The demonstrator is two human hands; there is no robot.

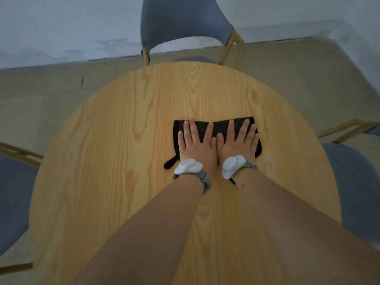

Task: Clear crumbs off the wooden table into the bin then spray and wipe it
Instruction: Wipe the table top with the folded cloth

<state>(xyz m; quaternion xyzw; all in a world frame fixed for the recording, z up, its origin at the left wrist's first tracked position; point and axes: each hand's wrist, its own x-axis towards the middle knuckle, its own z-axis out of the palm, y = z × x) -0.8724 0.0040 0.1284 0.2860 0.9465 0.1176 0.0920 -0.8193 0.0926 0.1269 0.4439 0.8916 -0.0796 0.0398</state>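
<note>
- A grey-blue chair stood left of the cloth, past the rim of the round wooden counter
- The left hand lay flat on the left half of the black cloth, fingers straight and spread, its grip released and pressing down rather than holding
- The cloth sat folded a little right of the counter's middle, a small loop or tab sticking out at its near left corner
- The right hand lay just beside the left one, thumbs touching, flat on the cloth's right half, its grip likewise released
- Each wrist bore a white device on a grey band; no brand, label or writing could be read anywhere
- Another chair stood beyond the cloth, and a third to its right
- Judged from this: no crumbs showed on the wood, so clearing looked done; neither bin nor spray bottle was in view, and whether the wood was wet could not be told; wiping seemed to be the step in hand, with much of the surface perhaps still to cover
</note>
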